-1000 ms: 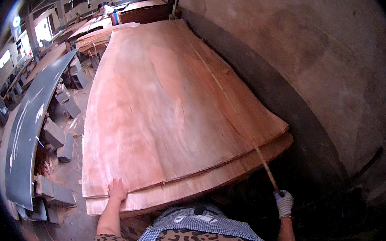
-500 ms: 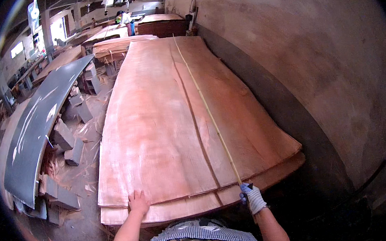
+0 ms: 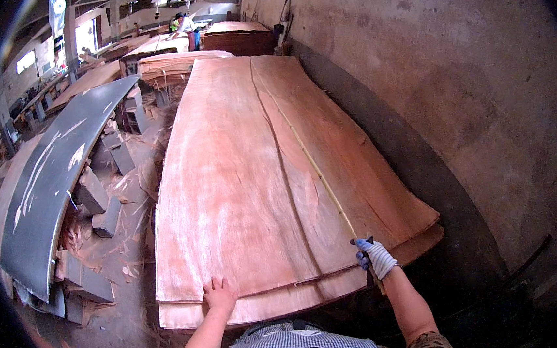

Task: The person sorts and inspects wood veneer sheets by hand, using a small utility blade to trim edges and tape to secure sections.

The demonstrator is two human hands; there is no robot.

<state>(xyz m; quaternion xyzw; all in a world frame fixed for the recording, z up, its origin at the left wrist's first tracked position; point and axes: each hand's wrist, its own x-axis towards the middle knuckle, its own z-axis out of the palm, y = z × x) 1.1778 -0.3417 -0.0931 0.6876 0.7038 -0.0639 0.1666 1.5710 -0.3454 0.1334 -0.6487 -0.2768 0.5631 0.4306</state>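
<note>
A stack of large, thin, reddish wood veneer sheets (image 3: 226, 178) stretches away in front of me. My left hand (image 3: 220, 294) lies with fingers spread on the top sheet at its near edge, left of centre. My right hand (image 3: 378, 260), in a pale glove with bluish fingers, is closed around a long, thin bamboo stick (image 3: 321, 177) near its near end. The stick slants up and away over the sheets. A small dark tool (image 3: 369, 278) also shows in the right hand; its kind is unclear. A dark seam (image 3: 287, 186) runs lengthwise down the top layer.
At left a dark, glossy board (image 3: 62, 171) rests on grey blocks (image 3: 92, 188), with wood scraps on the floor around them. A concrete wall (image 3: 428, 77) bounds the right side. Further back stand more veneer stacks (image 3: 238, 40) and a person (image 3: 185, 27).
The stick's far end has come back from the far edge of the sheets. My right hand has moved slightly forward and right; the left stays on the near edge. The view has shifted slightly.
</note>
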